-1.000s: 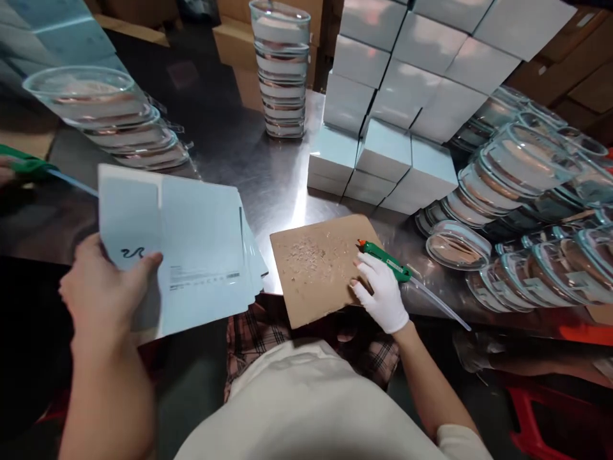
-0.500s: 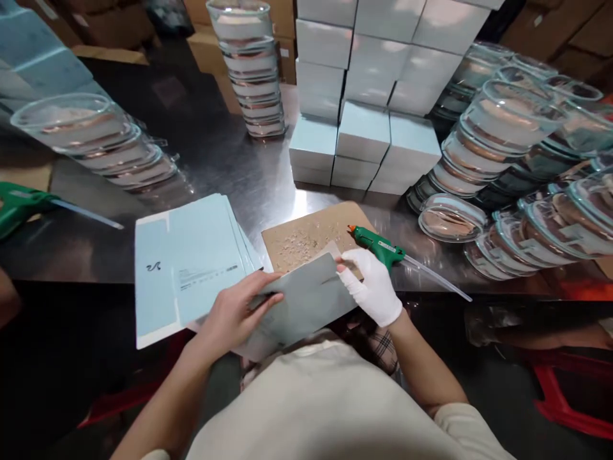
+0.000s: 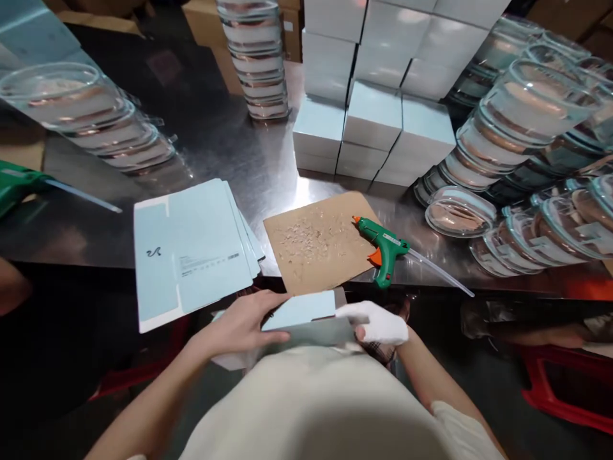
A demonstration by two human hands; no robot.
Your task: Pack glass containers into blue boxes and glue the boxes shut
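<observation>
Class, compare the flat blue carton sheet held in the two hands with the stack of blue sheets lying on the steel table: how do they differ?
The held sheet is one piece, gripped by the bare left hand and gloved right hand below the table edge; the stack is several sheets, fanned and untouched. The stack shows a printed squiggle and text; no print shows on the held sheet. Both are pale blue card.

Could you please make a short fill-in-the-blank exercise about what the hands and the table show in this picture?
1. The right hand wears a ____ glove.
2. Both hands hold a pale blue box blank; the left hand is ____.
3. The glue gun lies partly on a brown ____ sheet.
4. The body of the glue gun is ____.

Missing words: white; bare; cardboard; green
</observation>
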